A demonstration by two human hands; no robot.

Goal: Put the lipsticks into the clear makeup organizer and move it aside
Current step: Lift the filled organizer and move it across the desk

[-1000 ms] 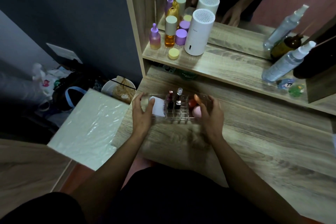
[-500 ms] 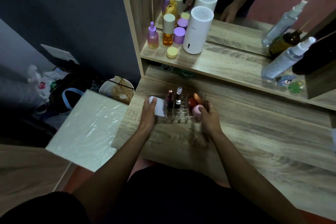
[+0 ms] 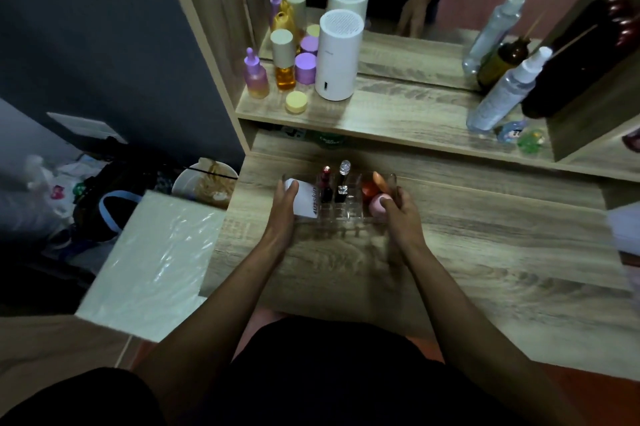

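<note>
The clear makeup organizer (image 3: pixel 348 212) sits on the wooden dresser top near its left back part. Two lipsticks stand upright in its middle slots: a dark red one (image 3: pixel 326 183) and a black one with a clear cap (image 3: pixel 343 180). A white tube (image 3: pixel 306 199) lies in its left section, and orange and pink sponges (image 3: pixel 375 199) fill the right. My left hand (image 3: pixel 284 211) grips the organizer's left end. My right hand (image 3: pixel 401 214) grips its right end.
A raised shelf (image 3: pixel 398 114) behind holds a white cylinder (image 3: pixel 337 55), small purple and amber bottles, a yellow jar and spray bottles (image 3: pixel 502 93) before a mirror. A white stool top (image 3: pixel 152 259) stands left of the dresser, beside a bowl (image 3: pixel 204 183).
Both hands have slid the organizer a little away from me, toward the shelf, keeping hold of its two ends.
</note>
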